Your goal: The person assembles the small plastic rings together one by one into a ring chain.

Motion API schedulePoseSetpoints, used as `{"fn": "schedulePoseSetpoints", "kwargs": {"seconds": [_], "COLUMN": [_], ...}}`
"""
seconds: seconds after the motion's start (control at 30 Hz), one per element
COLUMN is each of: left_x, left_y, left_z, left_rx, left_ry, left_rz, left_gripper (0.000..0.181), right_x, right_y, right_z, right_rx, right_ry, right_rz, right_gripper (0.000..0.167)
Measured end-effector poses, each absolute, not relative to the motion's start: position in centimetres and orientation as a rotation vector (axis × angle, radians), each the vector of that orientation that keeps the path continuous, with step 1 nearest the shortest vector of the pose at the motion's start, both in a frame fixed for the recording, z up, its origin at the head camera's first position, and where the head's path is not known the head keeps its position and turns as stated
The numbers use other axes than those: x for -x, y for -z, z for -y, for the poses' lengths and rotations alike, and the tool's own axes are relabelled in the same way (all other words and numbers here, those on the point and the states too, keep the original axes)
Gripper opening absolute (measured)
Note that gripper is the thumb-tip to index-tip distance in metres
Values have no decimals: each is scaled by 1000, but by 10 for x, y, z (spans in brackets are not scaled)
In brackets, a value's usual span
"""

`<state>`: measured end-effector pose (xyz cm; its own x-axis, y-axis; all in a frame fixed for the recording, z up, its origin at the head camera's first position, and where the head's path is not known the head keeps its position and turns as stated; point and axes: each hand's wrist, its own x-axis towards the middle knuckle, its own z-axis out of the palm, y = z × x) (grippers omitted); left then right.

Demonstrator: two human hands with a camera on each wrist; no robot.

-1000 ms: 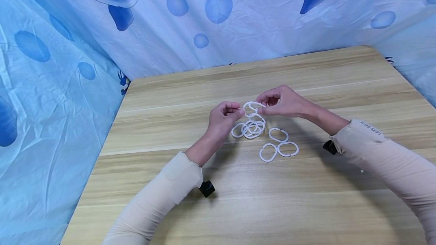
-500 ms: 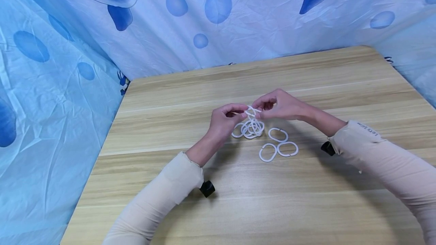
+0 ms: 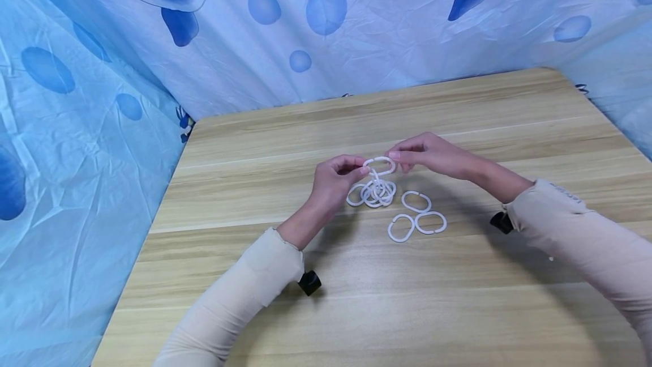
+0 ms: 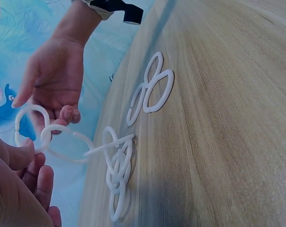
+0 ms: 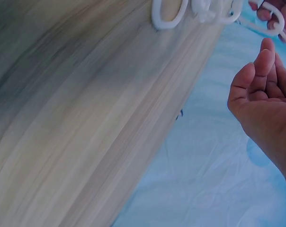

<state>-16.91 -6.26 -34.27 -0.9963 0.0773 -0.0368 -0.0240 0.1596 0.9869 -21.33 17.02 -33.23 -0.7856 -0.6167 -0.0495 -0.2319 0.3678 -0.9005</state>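
1. Held ring: white oval, raised off the table between the two hands, above the heap. In head view its long axis runs roughly left-right.
2. Inside its opening: next link, threaded through and slanting down to the heap.
3. Left hand: thumb and fingers pinching held ring at its left end.
4. Right hand: by the ring's right end, fingers loosely bent, thumb apart from them. Can't tell if a fingertip touches.
5. Heap: white rings lying overlapped on the table, one poking out left. Exact count unclear.
6. Three separate rings right of and nearer than the heap, clustered: far ring, axis far-left to near-right, gap at far edge; right ring, axis about left-right, gap at near edge; near-left ring, axis slanting, gap far-left.
7. Wood-grain table; blue sea-print sheet behind.
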Motion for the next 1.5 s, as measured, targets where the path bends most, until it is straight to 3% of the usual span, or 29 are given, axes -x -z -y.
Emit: {"fn": "schedulePoseSetpoints", "kwargs": {"seconds": [0.37, 0.77, 1.03, 1.3, 1.5], "left_x": [170, 169, 169, 169, 169], "left_y": [343, 341, 341, 342, 341], "left_z": [62, 62, 62, 63, 63], "left_rx": [-31, -9, 3, 7, 5], "left_ry": [-2006, -2008, -2003, -1991, -1985], "left_rz": [-2320, -2289, -2287, -2296, -2295], "left_gripper": [16, 16, 16, 16, 16], "right_x": [213, 210, 202, 198, 198], "right_y": [345, 353, 364, 370, 375], "right_z": [-193, -200, -199, -198, -200], "right_rx": [660, 899, 1081, 1570, 1704], "right_ry": [1273, 1183, 1045, 749, 641], "right_rz": [-2446, -2448, -2466, -2534, -2547], "right_gripper": [29, 29, 42, 70, 72]}}
